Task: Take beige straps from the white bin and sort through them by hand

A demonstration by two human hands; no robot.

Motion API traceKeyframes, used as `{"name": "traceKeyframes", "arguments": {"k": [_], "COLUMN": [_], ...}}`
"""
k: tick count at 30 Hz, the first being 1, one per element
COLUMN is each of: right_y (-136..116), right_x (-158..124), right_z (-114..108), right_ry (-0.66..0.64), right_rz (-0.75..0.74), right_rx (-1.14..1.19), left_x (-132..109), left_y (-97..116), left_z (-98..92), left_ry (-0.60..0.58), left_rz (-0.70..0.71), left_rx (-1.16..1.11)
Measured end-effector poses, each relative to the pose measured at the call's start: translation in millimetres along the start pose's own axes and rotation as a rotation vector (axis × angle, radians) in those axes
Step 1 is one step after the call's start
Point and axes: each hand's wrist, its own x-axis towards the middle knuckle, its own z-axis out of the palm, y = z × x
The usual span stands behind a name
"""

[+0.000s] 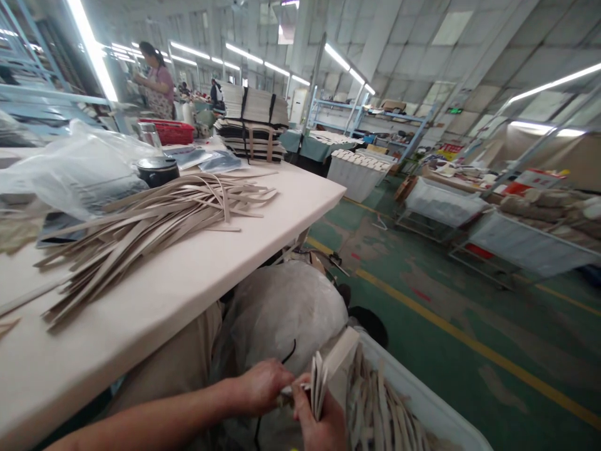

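— Workshop floor, green with a yellow line, runs off to the right. Where's the bundle?
— Low down, beside the table point(197, 275). The bundle of strips point(328, 376) stands upright, clasped in the right hand point(322, 426), and the left hand point(260, 385) pinches its near edge with its fingers point(280, 378).
— And under the fingers?
— A white bin point(422, 401) of loose strips point(380, 413). I'd square the edges and grip firmly, so none slide out.

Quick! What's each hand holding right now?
Left hand: closed, pinching the edge of the beige strip bundle.
Right hand: closed around the same bundle.
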Motion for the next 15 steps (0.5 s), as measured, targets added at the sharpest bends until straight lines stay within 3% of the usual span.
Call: {"name": "traceKeyframes", "arguments": {"k": [3,9,12,15], "right_y": [-6.5,-35.9,-46.4,-43.7], "right_x": [-0.6,3.0,1.0,-2.2], "right_z": [-9.3,-60.5,-93.3,-139.6], "right_ry": [0.073,0.22,0.295,0.487], "right_rz": [0.034,0.048,0.04,0.057], "right_rx": [0.024,0.086,0.093,0.018], "left_x": [0.7,7.9,7.2,2.5], "left_y": [2.2,9.2,9.7,7.9], "left_z": [3.4,3.9,-0.8,-11.9], "left_ry": [-0.011,-0.015,0.014,0.112], "left_rz": [0.033,0.083,0.042,-0.074], "left_rx": [0.16,0.262,0.191,0.021]}}
